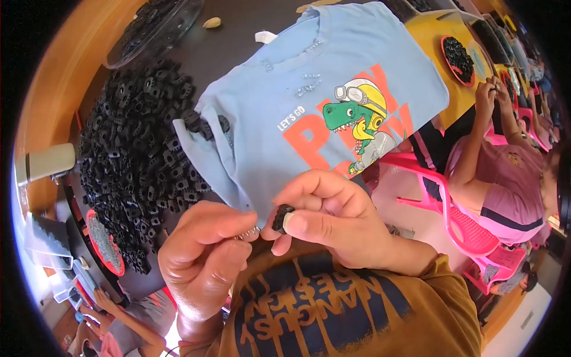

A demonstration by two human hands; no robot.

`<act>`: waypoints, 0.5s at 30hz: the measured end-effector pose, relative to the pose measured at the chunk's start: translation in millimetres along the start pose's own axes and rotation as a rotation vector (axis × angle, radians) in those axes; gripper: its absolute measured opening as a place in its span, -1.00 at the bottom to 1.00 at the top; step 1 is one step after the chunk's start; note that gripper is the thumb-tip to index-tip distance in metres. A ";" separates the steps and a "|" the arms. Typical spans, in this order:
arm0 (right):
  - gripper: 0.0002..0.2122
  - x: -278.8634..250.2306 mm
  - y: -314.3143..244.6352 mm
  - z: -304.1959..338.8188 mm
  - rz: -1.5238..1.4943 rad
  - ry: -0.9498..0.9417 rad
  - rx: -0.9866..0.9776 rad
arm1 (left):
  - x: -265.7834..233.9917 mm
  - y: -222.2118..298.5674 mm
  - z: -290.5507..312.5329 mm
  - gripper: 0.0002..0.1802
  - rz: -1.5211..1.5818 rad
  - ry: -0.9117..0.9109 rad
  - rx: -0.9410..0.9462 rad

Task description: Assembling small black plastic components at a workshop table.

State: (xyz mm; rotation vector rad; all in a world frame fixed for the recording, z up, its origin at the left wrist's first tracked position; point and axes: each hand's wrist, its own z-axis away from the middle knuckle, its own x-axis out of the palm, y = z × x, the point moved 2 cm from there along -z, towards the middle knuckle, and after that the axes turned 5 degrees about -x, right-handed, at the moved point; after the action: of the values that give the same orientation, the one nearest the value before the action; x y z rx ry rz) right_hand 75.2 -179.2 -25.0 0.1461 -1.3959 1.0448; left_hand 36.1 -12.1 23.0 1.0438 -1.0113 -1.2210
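Between thumb and forefinger, my left hand (205,256) pinches a small metal coil spring (247,234). My right hand (333,220) grips a small black plastic part (282,218) by its thumb and fingers. The spring's free end points at the black part, close to it; whether they touch I cannot make out. Beyond my hands a light blue T-shirt (256,131) with a cartoon dinosaur print lies on the dark table (232,44). A few small clusters of springs (308,85) rest on the shirt.
A large heap of black plastic parts (134,143) covers the table's left side, beside a clear plastic tub (160,35). A red-rimmed tray of springs (106,241) sits at the left edge. To the right are a pink chair (458,226) and a seated person (505,160) working at a yellow table.
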 end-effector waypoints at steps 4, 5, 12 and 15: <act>-0.85 0.8 10.4 1.3 -0.030 -0.040 0.026 | -2.7 -1.1 10.6 -0.74 -0.038 0.028 0.054; -0.85 3.3 11.9 1.8 -0.023 -0.032 0.016 | -2.9 -1.2 12.6 -0.73 -0.120 0.029 0.103; -0.84 12.8 17.3 4.9 -0.028 -0.030 0.050 | -2.2 2.3 21.6 -0.70 -0.410 0.040 0.301; -0.85 13.4 20.1 6.4 0.009 -0.036 0.029 | -0.7 -1.0 24.7 -0.70 -0.433 0.083 0.277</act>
State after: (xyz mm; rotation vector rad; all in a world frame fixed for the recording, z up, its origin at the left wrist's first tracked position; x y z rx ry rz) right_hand 54.9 -165.0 -21.7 0.1810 -1.4159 1.0743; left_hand 11.8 -13.1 27.5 1.5773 -0.9342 -1.3926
